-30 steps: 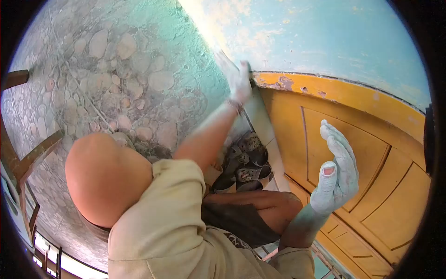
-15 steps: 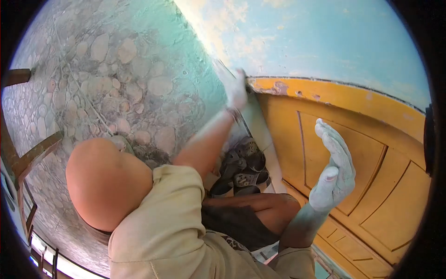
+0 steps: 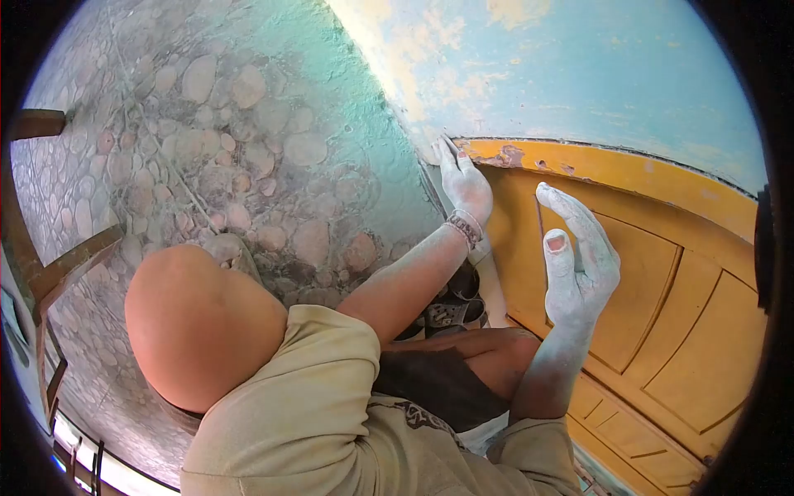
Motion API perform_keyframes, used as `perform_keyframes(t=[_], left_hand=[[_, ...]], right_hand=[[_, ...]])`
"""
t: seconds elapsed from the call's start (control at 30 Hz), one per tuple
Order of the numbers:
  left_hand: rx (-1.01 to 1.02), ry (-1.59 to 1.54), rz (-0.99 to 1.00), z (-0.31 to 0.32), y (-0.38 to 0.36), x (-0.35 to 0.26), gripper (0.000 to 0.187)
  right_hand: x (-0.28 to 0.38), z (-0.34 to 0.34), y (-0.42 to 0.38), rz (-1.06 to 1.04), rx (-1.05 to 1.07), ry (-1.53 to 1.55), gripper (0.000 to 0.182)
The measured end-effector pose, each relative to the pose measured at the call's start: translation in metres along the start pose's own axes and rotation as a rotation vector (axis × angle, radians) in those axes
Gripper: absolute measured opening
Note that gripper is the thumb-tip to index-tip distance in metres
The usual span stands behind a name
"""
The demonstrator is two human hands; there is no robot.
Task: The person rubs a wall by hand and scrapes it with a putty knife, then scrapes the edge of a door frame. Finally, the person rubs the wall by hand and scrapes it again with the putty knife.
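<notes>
My left hand point(image 3: 467, 188), coated in white dust and with a bracelet at the wrist, reaches to the edge of the blue wall point(image 3: 612, 74), beside the end of the yellow door frame point(image 3: 571, 163). A thin, dark-edged piece shows at its fingertips; its kind I cannot make out. My right hand point(image 3: 583, 256), just as whitened, is raised in front of the yellow panelled door point(image 3: 637, 281). Its fingers curve and its thumb stands apart, with nothing visible between them.
Rough stonework point(image 3: 223, 157) with green paint fills the left side. Dark shoes point(image 3: 451, 312) lie below my left forearm. A bare knee point(image 3: 198, 322) and wooden furniture legs point(image 3: 74, 264) are at the left. Paint is chipped on the door frame.
My left hand has shifted right and nearer to me along the wall's edge. The right hand has moved slightly left, and its thumb now stands farther from the fingers.
</notes>
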State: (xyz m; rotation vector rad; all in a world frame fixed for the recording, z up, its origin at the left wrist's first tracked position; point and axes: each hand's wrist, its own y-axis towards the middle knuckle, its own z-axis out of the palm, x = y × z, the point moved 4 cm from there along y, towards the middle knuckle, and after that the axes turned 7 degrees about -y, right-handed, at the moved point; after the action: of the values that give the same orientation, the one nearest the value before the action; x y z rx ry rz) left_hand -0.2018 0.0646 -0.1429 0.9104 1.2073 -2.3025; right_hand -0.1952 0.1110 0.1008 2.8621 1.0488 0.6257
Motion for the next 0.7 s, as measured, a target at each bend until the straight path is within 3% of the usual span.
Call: perform_keyframes(t=[0.13,0.23,0.33,0.4,0.47,0.57,0.63,0.67,0.7], left_hand=[[-0.088,-0.077,-0.037,-0.007,0.011,0.004,0.044],[-0.139,0.054,0.018,-0.017,0.023,-0.002,0.038],[-0.238,-0.08,0.073,-0.029,0.031,-0.016,0.033],[-0.23,0.083,0.063,-0.045,0.047,-0.028,0.03],[-0.247,0.162,0.276,-0.053,0.06,-0.055,0.03],[-0.032,0.157,0.295,-0.028,0.084,-0.122,0.019],[0.069,-0.085,0.375,-0.005,0.086,-0.189,0.005],[0.264,-0.259,0.323,0.014,0.102,-0.211,0.009],[0.256,-0.114,0.423,0.022,0.106,-0.25,0.013]], right_hand=[[0.001,-0.001,0.001,0.062,-0.007,-0.022,0.026],[0.003,0.0,0.003,0.128,0.0,-0.043,0.025],[0.01,0.007,0.014,0.16,0.026,-0.057,0.023],[0.014,0.012,0.02,0.109,0.04,-0.09,0.022],[0.016,0.017,0.028,0.181,0.075,0.062,0.023],[-0.001,0.034,0.037,0.274,0.139,0.204,0.029],[-0.007,0.048,0.047,0.279,0.159,0.281,0.032],[-0.011,0.055,0.053,0.28,0.169,0.333,0.034],[-0.015,0.062,0.06,0.289,0.181,0.378,0.036]])
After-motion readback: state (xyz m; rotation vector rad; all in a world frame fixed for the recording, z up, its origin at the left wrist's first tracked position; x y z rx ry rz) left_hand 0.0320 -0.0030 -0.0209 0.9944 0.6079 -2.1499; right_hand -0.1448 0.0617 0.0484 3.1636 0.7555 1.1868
